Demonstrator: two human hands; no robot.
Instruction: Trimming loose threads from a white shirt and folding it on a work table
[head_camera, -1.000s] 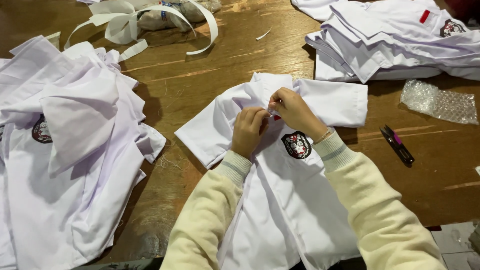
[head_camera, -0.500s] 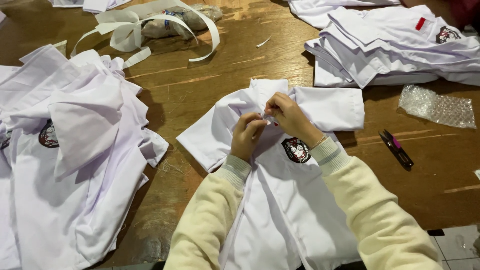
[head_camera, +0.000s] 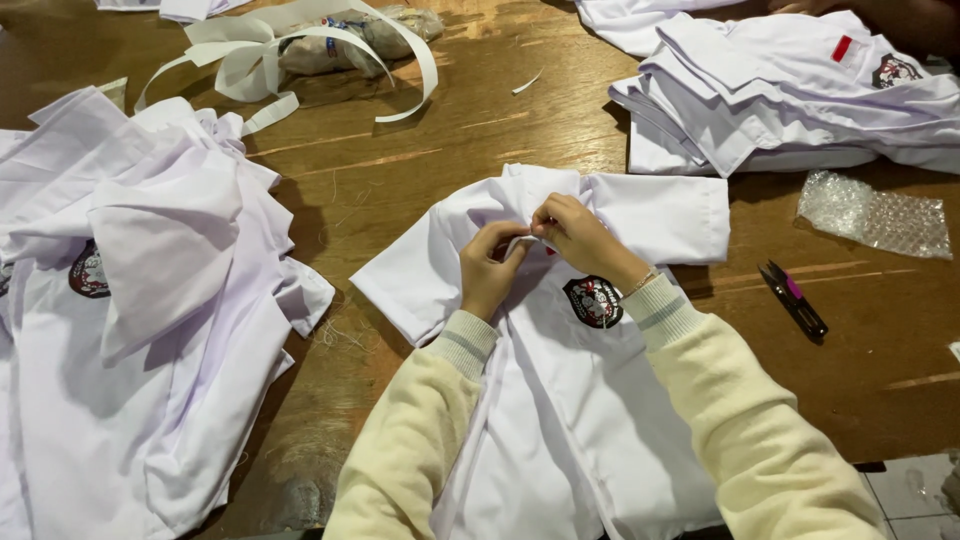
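- Wooden table (head_camera: 480, 140), strewn with white clothing.
- White shirt (head_camera: 560, 400) spread flat, near centre.
- Shirt pile (head_camera: 150, 300) left; folded stack (head_camera: 780, 110) far right.
- Left hand (head_camera: 490, 270) and right hand (head_camera: 575, 235) closed, pinching fabric at the shirt's collar.
- Thread snips (head_camera: 795, 298) right.

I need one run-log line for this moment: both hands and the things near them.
left hand: pinching shirt collar | right hand: pinching same collar | white shirt: flat on wooden table | thread snips: right, untouched

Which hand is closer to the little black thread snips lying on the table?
Right. The right hand is at the shirt collar, on the side toward the thread snips; the left hand is beside it, farther away.
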